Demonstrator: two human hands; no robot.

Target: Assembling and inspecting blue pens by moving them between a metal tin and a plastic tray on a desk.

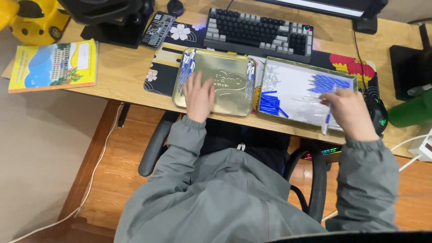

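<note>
Left hand (198,96) spread flat on gold tin lid (215,82); right hand (348,112) pinches 1 blue-white stick (327,121) over tin tray (292,96), right of lid.

Your left hand (199,96) lies on a glossy, embossed gold metal lid (215,82). The tray (304,93) beside it looks like the same shiny tin. Beneath sits a matt, pale wood table (121,72); your sleeves (364,180) are soft grey cloth.

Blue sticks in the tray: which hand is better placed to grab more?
The right hand, probably. It rests over the tray, right beside the blue sticks, already holding one. The left hand lies flat on the gold lid, farther away.
</note>
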